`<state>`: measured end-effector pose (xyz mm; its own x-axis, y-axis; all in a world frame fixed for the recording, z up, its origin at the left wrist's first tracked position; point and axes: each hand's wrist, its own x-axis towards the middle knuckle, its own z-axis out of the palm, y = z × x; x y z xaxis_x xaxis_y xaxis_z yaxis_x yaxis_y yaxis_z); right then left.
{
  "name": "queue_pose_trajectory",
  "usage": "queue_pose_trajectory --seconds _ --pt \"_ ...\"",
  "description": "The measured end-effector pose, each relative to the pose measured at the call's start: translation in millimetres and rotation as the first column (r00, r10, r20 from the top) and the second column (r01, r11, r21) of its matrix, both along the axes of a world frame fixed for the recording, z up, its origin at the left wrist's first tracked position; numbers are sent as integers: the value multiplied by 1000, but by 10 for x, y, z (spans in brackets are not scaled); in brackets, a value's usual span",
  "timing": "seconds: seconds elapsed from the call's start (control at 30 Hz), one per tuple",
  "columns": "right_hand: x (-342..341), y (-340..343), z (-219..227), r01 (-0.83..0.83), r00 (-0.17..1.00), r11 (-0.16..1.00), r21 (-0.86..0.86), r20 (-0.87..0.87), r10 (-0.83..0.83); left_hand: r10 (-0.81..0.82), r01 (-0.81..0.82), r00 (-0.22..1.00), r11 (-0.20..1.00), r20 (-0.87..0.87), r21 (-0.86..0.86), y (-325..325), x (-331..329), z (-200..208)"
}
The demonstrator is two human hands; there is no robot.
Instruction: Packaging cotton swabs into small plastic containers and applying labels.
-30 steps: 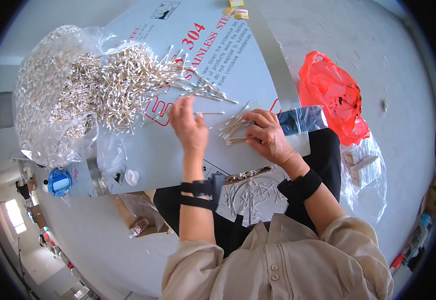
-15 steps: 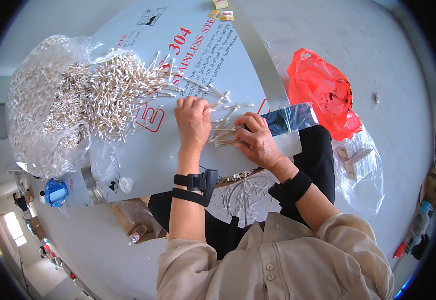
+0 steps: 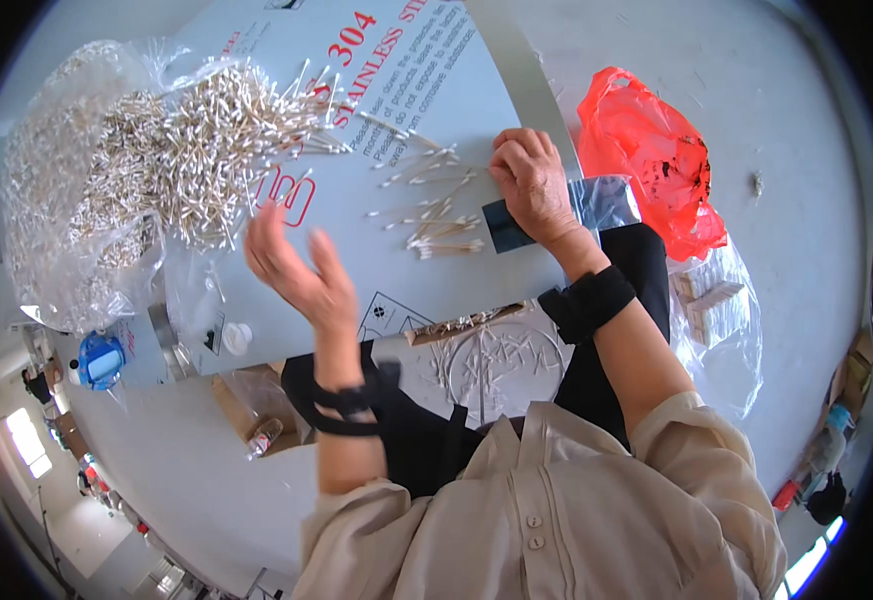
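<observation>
My left hand (image 3: 302, 270) is open, thumb and fingers apart, held over the sheet-covered table beside a big heap of cotton swabs (image 3: 207, 150). Nothing shows in it. The heap spills out of a clear plastic bag (image 3: 47, 200). My right hand (image 3: 535, 190) rests at the table's right edge with its fingers curled under; whatever they grip is hidden. Partly beneath that hand lies a dark, shiny strip (image 3: 505, 230). Between my hands, a loose cluster of cotton swabs (image 3: 442, 235) is spread on the table, with more scattered above it.
A red plastic bag (image 3: 647, 165) lies right of the table, above a clear bag (image 3: 717, 310) of small white packs. A small white round cap (image 3: 238, 338) and a blue container (image 3: 103, 360) are at the lower left. Fallen swabs lie on the floor below the table's edge.
My left hand has left the loose swabs, moving left and opening. My right hand has lifted off the swab cluster and shifted up and slightly right, its fingers now curled.
</observation>
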<state>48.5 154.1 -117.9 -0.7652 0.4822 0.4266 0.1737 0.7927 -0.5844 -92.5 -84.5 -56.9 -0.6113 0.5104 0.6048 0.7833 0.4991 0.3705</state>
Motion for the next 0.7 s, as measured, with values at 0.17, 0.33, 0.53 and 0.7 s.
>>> queue_pose_trajectory --seconds 0.17,0.33,0.53,0.7 --pt "-31 -2 111 -74 997 997 -23 20 75 253 -82 929 853 271 -515 -43 624 -424" --pt "99 61 139 -152 988 984 -89 19 154 -3 103 936 958 351 -267 245 81 -453" --pt "-10 -235 195 -170 983 985 -22 66 171 -273 302 952 910 139 -284 980 -579 -399" --pt "-162 -274 153 -227 971 974 28 80 224 -292 343 935 884 199 -317 1105 -597 -381"
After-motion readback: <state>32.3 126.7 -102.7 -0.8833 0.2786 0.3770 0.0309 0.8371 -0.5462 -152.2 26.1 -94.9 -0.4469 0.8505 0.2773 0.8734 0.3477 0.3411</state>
